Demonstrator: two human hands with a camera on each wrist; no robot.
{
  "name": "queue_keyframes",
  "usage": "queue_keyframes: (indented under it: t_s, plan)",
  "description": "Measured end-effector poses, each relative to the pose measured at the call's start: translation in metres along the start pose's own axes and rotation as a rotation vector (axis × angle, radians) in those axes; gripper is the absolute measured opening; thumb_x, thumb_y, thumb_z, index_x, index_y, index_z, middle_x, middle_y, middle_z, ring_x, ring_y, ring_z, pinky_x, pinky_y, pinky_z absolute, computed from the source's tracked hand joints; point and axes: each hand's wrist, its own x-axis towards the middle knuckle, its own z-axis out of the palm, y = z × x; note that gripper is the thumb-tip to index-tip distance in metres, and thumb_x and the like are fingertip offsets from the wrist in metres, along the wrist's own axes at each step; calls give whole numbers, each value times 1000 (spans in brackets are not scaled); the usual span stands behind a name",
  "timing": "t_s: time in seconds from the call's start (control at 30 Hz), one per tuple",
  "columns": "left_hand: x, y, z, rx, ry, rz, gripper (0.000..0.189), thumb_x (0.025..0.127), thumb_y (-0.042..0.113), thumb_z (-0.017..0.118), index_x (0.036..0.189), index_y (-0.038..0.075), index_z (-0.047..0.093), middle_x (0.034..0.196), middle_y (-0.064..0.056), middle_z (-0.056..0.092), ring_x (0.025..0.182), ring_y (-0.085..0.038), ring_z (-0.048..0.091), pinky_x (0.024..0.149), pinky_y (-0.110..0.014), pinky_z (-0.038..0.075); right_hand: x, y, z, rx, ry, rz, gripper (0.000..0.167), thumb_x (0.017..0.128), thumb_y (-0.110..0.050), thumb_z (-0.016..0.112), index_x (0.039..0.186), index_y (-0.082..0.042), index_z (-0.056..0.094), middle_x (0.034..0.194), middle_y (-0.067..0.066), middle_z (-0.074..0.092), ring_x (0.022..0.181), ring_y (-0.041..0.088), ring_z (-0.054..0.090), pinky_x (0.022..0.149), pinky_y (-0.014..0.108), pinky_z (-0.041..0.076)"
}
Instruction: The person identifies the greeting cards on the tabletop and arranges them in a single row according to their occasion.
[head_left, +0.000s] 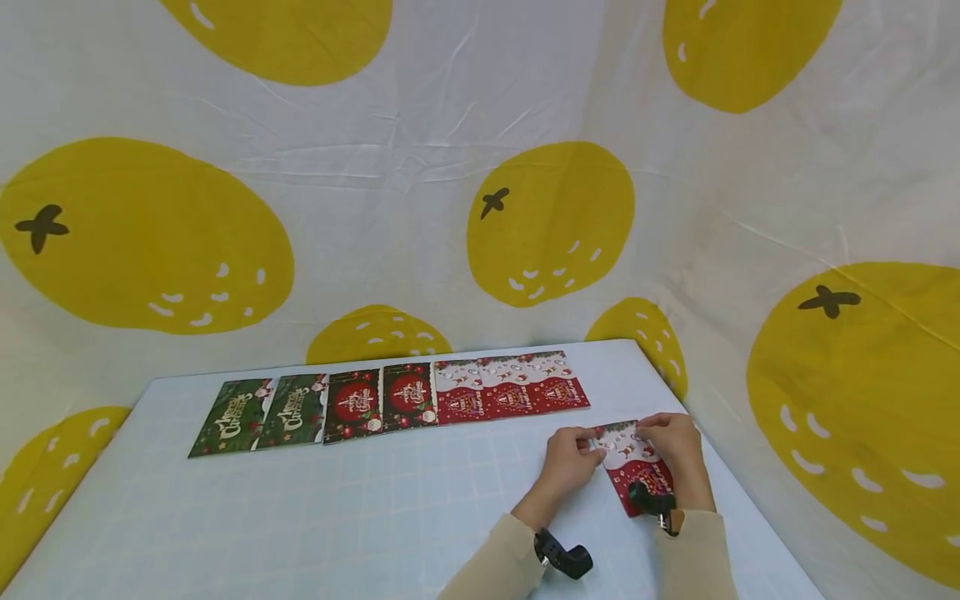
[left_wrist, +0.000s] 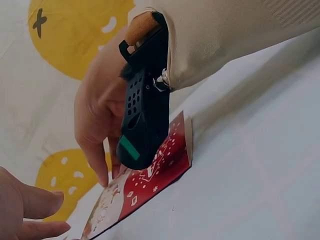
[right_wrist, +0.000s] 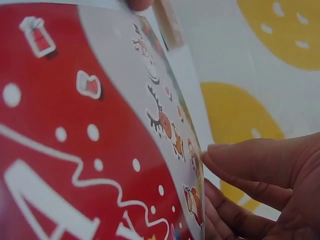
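Observation:
A red-and-white Christmas card [head_left: 626,454] is tilted above the right part of the table, its printed side showing. My right hand [head_left: 677,446] pinches its upper right edge, with the thumb in front and fingers behind in the right wrist view. At the upper left corner, the fingers of my left hand [head_left: 567,460] hold the card. The left wrist view shows the card [left_wrist: 155,172] from the side, the right hand [left_wrist: 102,100] behind it and part of the left hand [left_wrist: 27,207] at lower left. Pictures of reindeer cover the card's white part [right_wrist: 145,95].
A row of cards lies along the table's back: green cards [head_left: 288,412] at left, dark cards with red circles [head_left: 352,404] in the middle, and red-and-white cards [head_left: 510,392] at right. A white cloth with yellow fruit prints [head_left: 551,225] hangs behind the pale table [head_left: 337,517].

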Motion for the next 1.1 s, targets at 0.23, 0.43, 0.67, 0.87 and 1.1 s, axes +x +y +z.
queue_keyframes:
  t_s: [0.23, 0.43, 0.67, 0.87, 1.1]
  plan:
    - [-1, 1, 3, -51, 3, -28, 28, 95, 10, 78, 120, 0, 75, 102, -3, 66, 89, -9, 56, 81, -28, 53, -1, 0, 2, 21, -55, 3, 22, 97, -14, 70, 111, 2, 76, 130, 32, 61, 112, 40, 53, 87, 47, 43]
    - [-4, 2, 5, -52, 10, -46, 27, 96, 10, 77, 120, 0, 74, 103, -4, 67, 90, -11, 59, 83, -31, 55, -4, -3, 3, 42, -79, 10, 21, 98, -10, 69, 113, 2, 75, 130, 30, 61, 110, 38, 53, 87, 45, 44]
    - [-5, 0, 7, -48, 15, -60, 28, 96, 11, 77, 122, 0, 74, 104, -4, 66, 91, -12, 59, 83, -32, 55, -5, -1, 3, 66, -77, 1, 22, 98, -5, 67, 116, 3, 75, 132, 31, 60, 110, 39, 53, 89, 47, 45]
    - [-4, 0, 8, -14, 53, -52, 27, 94, 12, 78, 119, 3, 75, 104, -1, 61, 94, -12, 55, 85, -34, 53, -5, -4, 1, 75, -60, -2, 24, 99, -5, 62, 118, 2, 76, 138, 33, 57, 114, 40, 52, 89, 46, 43]
    - [-4, 1, 7, -16, 70, -45, 24, 94, 10, 78, 117, 5, 76, 108, -2, 63, 97, -14, 58, 88, -35, 55, -1, -6, -1, 149, -64, 0, 28, 99, -4, 58, 120, 3, 76, 142, 32, 54, 113, 37, 49, 83, 40, 41]
